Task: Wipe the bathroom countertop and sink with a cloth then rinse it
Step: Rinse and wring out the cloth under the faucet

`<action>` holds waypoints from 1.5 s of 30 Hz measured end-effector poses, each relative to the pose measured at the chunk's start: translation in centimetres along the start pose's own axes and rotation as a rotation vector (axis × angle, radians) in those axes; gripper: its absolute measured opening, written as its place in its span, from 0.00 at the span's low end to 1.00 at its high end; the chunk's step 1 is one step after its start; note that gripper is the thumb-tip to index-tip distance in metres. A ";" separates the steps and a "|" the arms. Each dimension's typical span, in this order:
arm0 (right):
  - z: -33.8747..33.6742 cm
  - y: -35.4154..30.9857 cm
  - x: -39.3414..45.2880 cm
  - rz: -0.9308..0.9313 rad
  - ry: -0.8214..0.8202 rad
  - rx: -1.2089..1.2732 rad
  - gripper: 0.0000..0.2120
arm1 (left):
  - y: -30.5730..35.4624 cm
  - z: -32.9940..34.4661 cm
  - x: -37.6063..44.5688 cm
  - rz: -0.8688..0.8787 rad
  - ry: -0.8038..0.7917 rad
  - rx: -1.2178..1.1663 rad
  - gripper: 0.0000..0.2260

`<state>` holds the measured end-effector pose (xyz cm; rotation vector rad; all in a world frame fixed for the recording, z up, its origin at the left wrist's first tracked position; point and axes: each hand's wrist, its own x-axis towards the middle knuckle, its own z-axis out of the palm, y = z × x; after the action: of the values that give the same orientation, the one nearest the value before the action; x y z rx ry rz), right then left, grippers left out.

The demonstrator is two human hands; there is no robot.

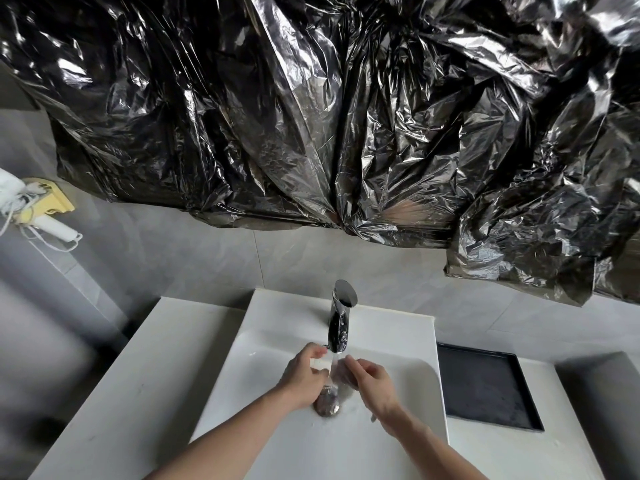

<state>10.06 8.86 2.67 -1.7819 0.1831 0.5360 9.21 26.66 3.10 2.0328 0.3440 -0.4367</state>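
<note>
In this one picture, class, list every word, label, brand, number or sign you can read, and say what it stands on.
None can be read.
Chrome tap: no legible marking.
White basin, black plastic sheeting, dark rectangular tray: no text.
Yellow holder on the wall: nothing readable.

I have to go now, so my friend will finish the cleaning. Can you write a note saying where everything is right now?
Left hand: holds one end of the white cloth beside the running water.
Right hand: pinches the other end, wet and see-through, under the stream.
Faucet: on, with water falling toward the drain in the sink.
Done: rinsing has begun; whether the wiping is finished cannot be told.
Left: finish rinsing the cloth, then turn the faucet off.
</note>
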 end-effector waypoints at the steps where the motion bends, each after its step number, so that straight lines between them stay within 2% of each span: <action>1: 0.1 -0.1 0.1 -0.007 -0.009 -0.010 0.22 | -0.2 0.0 0.1 0.015 -0.101 -0.060 0.15; 3: 0.1 -0.2 0.1 -0.018 -0.032 -0.038 0.19 | -0.8 0.2 0.4 0.054 -0.184 -0.040 0.14; 6: 0.1 -1.2 -0.4 -0.055 -0.074 0.019 0.18 | -0.7 0.4 0.4 0.065 -0.119 -0.072 0.06; 9: 0.2 -1.5 -0.9 -0.037 -0.045 0.061 0.16 | 0.5 0.6 -0.2 0.040 -0.090 -0.247 0.07; 11: 0.6 -1.1 -0.9 -0.005 -0.046 0.138 0.16 | 1.1 0.6 -0.4 0.021 -0.088 -0.330 0.12; 14: 1.2 0.0 -0.7 0.094 -0.094 0.195 0.23 | 1.6 0.6 -0.7 -0.002 -0.019 -0.352 0.15; 18: 2.7 1.4 0.5 0.219 -0.141 0.184 0.32 | 0.5 -0.4 -0.1 -0.008 0.025 -0.324 0.24; 21: 4.2 1.1 1.4 0.261 -0.129 0.261 0.35 | -1.0 -1.5 0.4 -0.054 0.015 -0.373 0.21; 22: 4.8 0.8 1.6 0.259 -0.153 0.279 0.34 | -0.8 -1.9 0.0 -0.067 0.002 -0.392 0.18; 25: 5.9 -0.5 1.5 0.206 -0.208 0.300 0.22 | -0.2 -2.4 -0.7 -0.058 -0.006 -0.432 0.12; 28: 6.0 -1.4 1.1 0.218 -0.189 0.334 0.17 | -0.7 -2.4 -0.8 -0.015 -0.011 -0.390 0.07; 30: 5.6 -1.1 0.9 0.171 -0.134 0.332 0.18 | -1.0 -2.3 -0.6 0.033 0.020 -0.262 0.04; 33: 4.8 -0.5 0.4 0.081 -0.061 0.299 0.24 | -0.9 -1.7 -0.5 0.023 0.146 -0.065 0.10; 35: 4.2 -0.5 0.0 0.047 -0.042 0.287 0.24 | -0.5 -1.2 -0.7 0.038 0.192 -0.016 0.15; 37: 3.2 -0.5 -0.1 0.019 -0.066 0.235 0.22 | -0.2 -0.8 -0.7 0.082 0.098 -0.048 0.15; 39: 2.3 -0.3 -0.3 0.014 -0.083 0.147 0.23 | -0.3 -0.4 -0.4 0.119 0.024 -0.043 0.10; 42: 1.4 0.1 -0.4 0.062 -0.072 0.049 0.24 | 0.1 -0.1 -0.4 0.131 0.083 -0.053 0.03; 45: 1.2 0.1 -1.0 0.144 -0.110 0.103 0.25 | 0.4 -0.1 -0.5 0.069 0.065 -0.144 0.13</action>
<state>8.83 9.79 2.82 -1.6427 0.2598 0.7136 8.91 26.49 3.69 1.9153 0.3336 -0.2956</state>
